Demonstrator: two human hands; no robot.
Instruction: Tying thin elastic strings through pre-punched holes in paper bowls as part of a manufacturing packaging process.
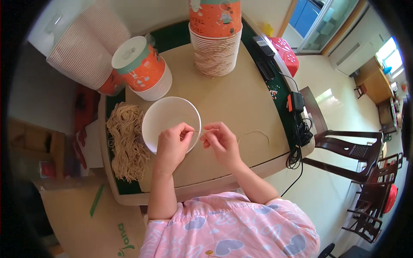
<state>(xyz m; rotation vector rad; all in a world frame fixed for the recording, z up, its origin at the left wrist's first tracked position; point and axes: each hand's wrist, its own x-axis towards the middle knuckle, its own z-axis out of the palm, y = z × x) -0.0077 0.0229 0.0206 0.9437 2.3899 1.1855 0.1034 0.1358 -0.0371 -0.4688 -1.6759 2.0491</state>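
Note:
A white paper tub (171,107) stands with its open mouth facing me, and both my hands are at its near right rim. My left hand (173,144) pinches a thin string (196,131) between thumb and fingertips. Just to the right, my right hand (221,145) has its thumb and fingers bent together near the string's other end; what lies between its fingertips is too small to make out. Left of the tub lies a bundle of beige strings (127,142). A loose beige strand (257,130) curves over the tabletop right of my right hand.
Stacked orange-and-white tubs (144,71) stand behind the white tub. A taller stack (216,51), wrapped with string, is at the far side. Black cables and adapters (301,133) line the table's right edge. A cardboard box (81,215) sits lower left; a dark chair (348,150) stands right.

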